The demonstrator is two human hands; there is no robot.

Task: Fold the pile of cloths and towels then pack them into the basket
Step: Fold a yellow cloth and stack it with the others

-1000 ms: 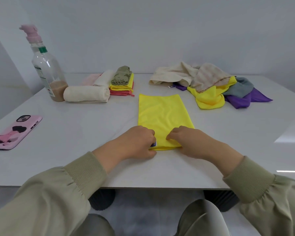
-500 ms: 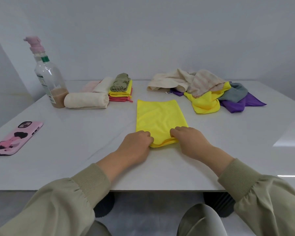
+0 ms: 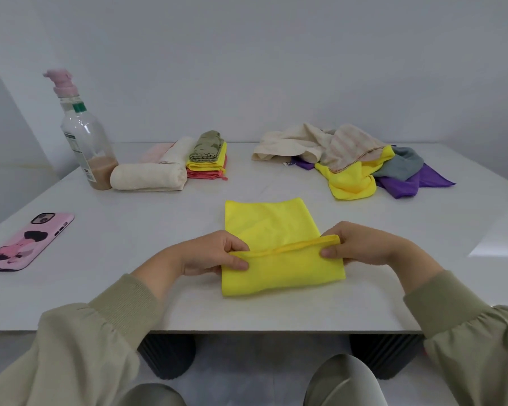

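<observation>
White table (image 3: 121, 268), perhaps stone, pale walls (image 3: 276, 68); left hand (image 3: 211, 253), right hand (image 3: 361, 244) in pinch on yellow cloth (image 3: 282, 273).

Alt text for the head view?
Left hand and right hand pinch the raised edge of a yellow cloth mid-fold on a white table. Folded cloths, pump bottle and pink phone sit left; an unfolded pile lies far right.

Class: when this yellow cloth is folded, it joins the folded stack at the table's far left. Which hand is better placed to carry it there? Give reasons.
Left. The left hand pinches the yellow cloth on the folded stack's side; the right hand, also pinching, would probably reach across.
</observation>
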